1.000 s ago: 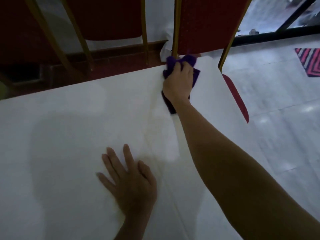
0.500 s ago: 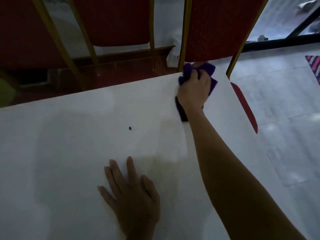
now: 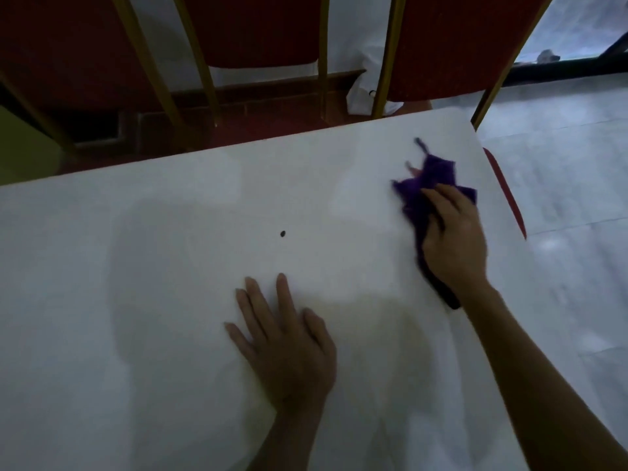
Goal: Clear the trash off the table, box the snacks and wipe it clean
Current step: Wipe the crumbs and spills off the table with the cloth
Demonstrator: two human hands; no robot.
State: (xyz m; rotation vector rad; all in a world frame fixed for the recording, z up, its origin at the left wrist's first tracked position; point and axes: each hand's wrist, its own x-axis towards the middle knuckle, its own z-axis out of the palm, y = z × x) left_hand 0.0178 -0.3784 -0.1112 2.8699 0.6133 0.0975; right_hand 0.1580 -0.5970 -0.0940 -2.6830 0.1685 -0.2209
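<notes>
R hand [image 3: 453, 239] closed over purple cloth [image 3: 429, 185], pressing it flat on table [image 3: 136, 300] nr far-right corner; cloth bunches out past the fingers twd far edge. L hand [image 3: 285, 341] open, palm down, holding nothing, just bracing mid-table. No trash or snacks visible on top, so I'd say clearing + boxing done, wipe in progress. Left: one small dark speck [image 3: 282, 233], just beyond L fingertips, well left of cloth. Red chairs [image 3: 455, 45] behind far edge.
</notes>
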